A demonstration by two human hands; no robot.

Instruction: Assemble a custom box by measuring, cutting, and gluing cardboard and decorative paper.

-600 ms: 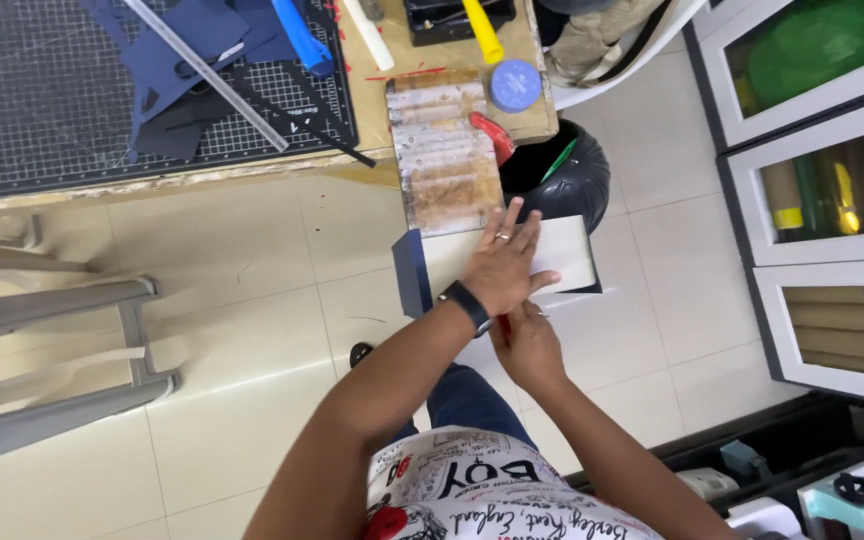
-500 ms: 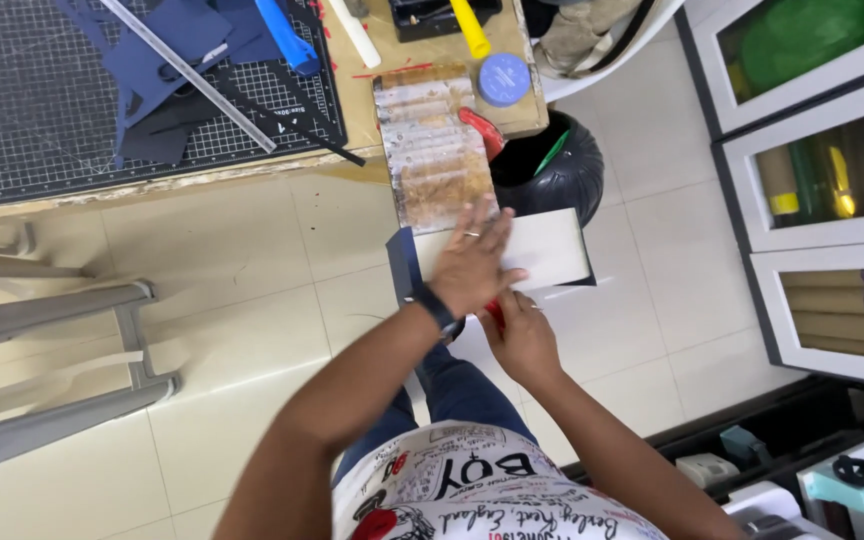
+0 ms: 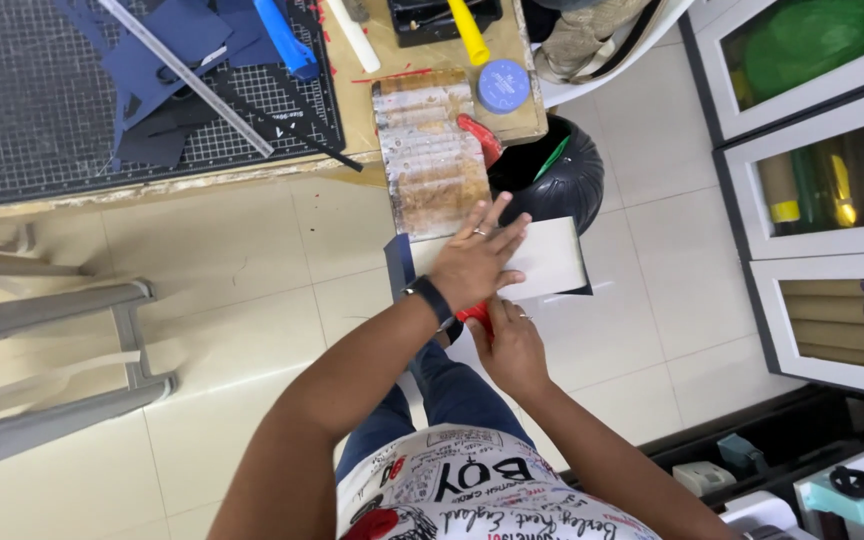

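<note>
Head view, looking down at a seated person.

Left hand (image 3: 477,262): laid flat, fingers spread, pressing down on a white sheet of card (image 3: 547,258) that rests over the lap, above the tiled floor (image 3: 232,280). A dark blue layer (image 3: 399,268) shows at the card's left edge, beneath or behind it; which cannot be told. A black wrist band (image 3: 431,298) sits on this arm.

Right hand (image 3: 510,345): closed around a red-handled tool (image 3: 476,316), most likely a cutter, at the near edge of the card just beside the left hand. The blade is hidden.

Surroundings: a black bin (image 3: 552,185) stands just beyond the card. On the tabletop (image 3: 362,90), far side, lie a worn wooden strip (image 3: 430,150), a blue round lid (image 3: 503,85), a metal ruler (image 3: 187,78) and dark blue offcuts on a gridded cutting mat (image 3: 32,110). Cabinets (image 3: 812,180) stand to the right.

Assessment: the step in hand appears to be trimming or scoring the card's near edge while it is pinned. The next move calls for steady downward pressure and the left fingers kept off the tool's path.
</note>
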